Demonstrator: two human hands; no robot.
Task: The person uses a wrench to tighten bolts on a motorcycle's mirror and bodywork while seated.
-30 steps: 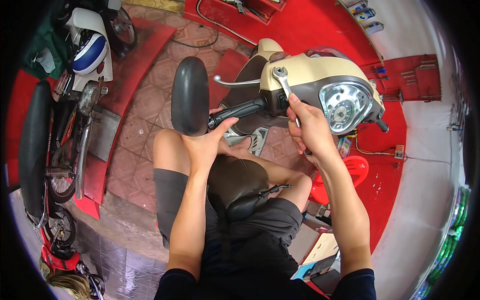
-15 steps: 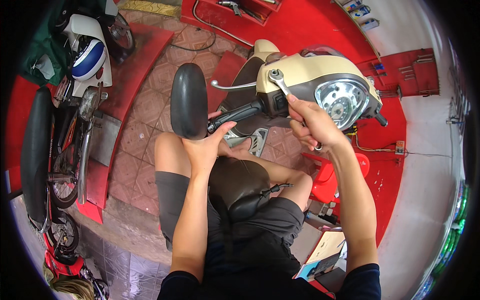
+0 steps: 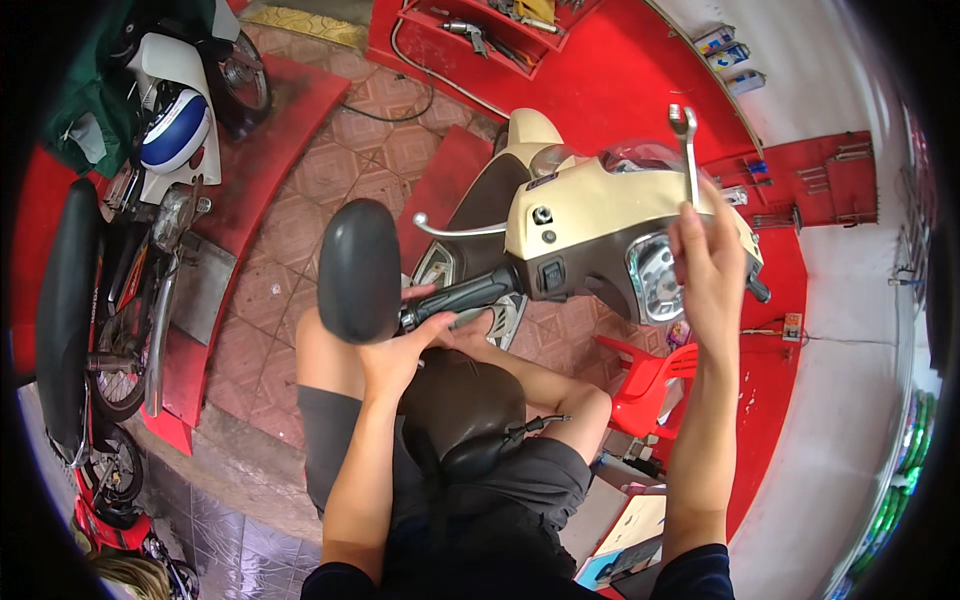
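Note:
A pale cream and brown scooter front [image 3: 600, 205] stands before me, its round headlight partly behind my right wrist. My right hand [image 3: 710, 250] is closed on a silver open-ended spanner [image 3: 689, 160], its jaw pointing up above the scooter's cover. My left hand [image 3: 400, 355] wraps round the outer end of the black handlebar grip [image 3: 470, 298]. Right beside that hand stands a black oval mirror [image 3: 360, 270]; how it is held or fixed is hidden. A metal brake lever [image 3: 460, 231] and a small metal fitting [image 3: 543, 215] show on the cover's left side.
Another black mirror [image 3: 485, 452] with a stem lies on the brown seat [image 3: 460, 395] between my thighs. A red plastic chair [image 3: 650, 390] stands to the right. Parked motorbikes line the left, one near a red ramp [image 3: 285, 110]. Tools hang on the red wall [image 3: 815, 180].
My right hand has lifted the spanner up and right, away from the cover by the metal fitting. My left hand stays at the grip's end. The whole view has shifted slightly.

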